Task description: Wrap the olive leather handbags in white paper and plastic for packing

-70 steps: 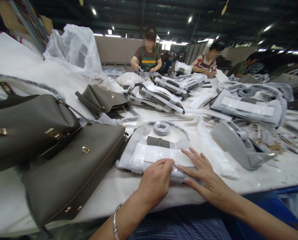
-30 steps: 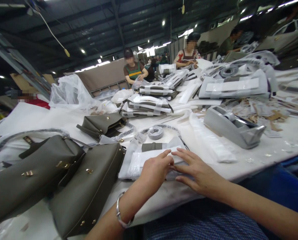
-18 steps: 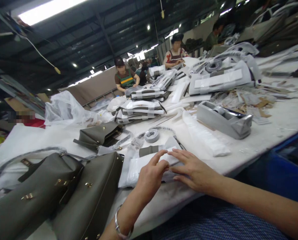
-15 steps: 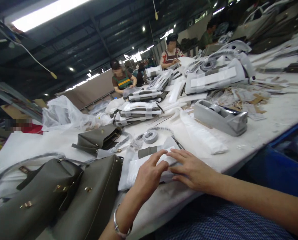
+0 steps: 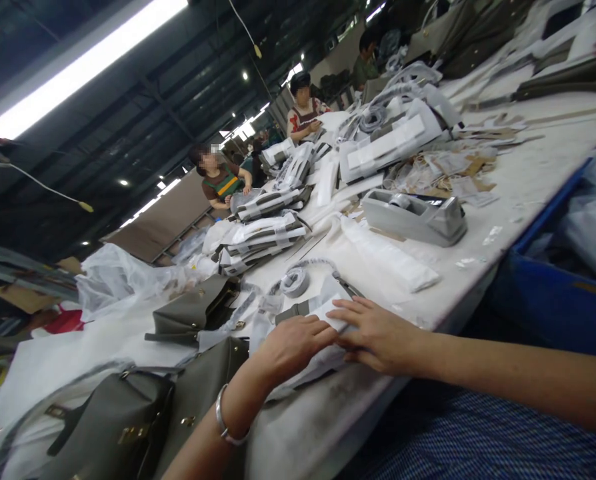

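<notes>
My left hand (image 5: 295, 347) lies across a flat olive bag piece (image 5: 294, 312) wrapped in white padding (image 5: 328, 305), its fingers stretched toward my other hand. My right hand (image 5: 381, 333) rests on the same wrapped piece from the right, fingers spread and almost touching the left fingertips. Both palms face down and hide much of the wrapping. Behind my hands sits a coiled, plastic-wrapped strap (image 5: 295, 281) that trails to the piece. Olive handbags with gold clasps stand to the left, one large handbag (image 5: 115, 423) near my left forearm and another handbag (image 5: 193, 310) farther back.
A grey tape dispenser (image 5: 413, 217) stands beyond my right hand, beside a white padding roll (image 5: 391, 253). Stacked wrapped pieces (image 5: 263, 237) lie farther back, with paper scraps (image 5: 443, 170) to their right. A blue bin (image 5: 553, 300) adjoins the table's right edge. Co-workers sit across the table.
The camera view has tilted and shifted. My left hand has flattened, its fingers now straighter across the wrapped piece. My right hand stays on that piece.
</notes>
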### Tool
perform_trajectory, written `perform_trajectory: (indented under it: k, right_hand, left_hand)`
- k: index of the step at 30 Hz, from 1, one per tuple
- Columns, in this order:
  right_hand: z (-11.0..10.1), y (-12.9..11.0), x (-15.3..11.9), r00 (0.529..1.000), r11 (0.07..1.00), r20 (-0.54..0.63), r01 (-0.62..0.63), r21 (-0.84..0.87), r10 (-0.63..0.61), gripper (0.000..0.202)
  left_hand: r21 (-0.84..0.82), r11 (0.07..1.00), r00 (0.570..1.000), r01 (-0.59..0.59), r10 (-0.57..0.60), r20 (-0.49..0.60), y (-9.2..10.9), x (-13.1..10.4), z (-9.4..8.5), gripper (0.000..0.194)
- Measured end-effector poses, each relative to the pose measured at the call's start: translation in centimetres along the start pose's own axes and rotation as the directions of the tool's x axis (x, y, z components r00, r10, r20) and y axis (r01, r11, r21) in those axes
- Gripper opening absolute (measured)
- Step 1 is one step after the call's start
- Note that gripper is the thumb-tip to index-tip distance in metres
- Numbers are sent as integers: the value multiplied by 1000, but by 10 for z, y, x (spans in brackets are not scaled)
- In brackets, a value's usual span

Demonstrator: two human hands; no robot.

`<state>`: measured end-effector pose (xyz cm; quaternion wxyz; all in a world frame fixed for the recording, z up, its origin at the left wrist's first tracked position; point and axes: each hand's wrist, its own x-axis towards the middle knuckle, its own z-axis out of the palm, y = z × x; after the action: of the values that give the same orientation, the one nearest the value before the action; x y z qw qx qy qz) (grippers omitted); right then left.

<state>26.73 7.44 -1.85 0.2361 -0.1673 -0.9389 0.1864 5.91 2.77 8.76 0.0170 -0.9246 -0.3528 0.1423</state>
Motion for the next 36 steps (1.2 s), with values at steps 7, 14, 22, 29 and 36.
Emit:
perform_trajectory:
  k: [7,14,22,29,36]
  right_hand:
    - [-1,-2,1,1000,1000,-9,-10,-25,10,32]
    - [-4,-5,2,1000,999,-11,-13,-40,12,32]
    - [-3,-8,0,1000,999,-16,-25,-33,24,28]
    - [-6,-9,0,999,999,-3,-39,-18,39,30]
    - [4,-4,-1,999,1000,-35,-27,-11,27,27]
  left_hand:
    - [246,961,991,-129,115,70,14,5,-13,6]
    - [180,972,987,-150,136,89,7,8,-16,7]
    - [29,970,962,-243,237,133,-20,22,-26,10]
    - [94,939,937,-331,316,146,-21,32,-27,10]
    - [221,913,929,-343,295,223,-13,36,-30,3]
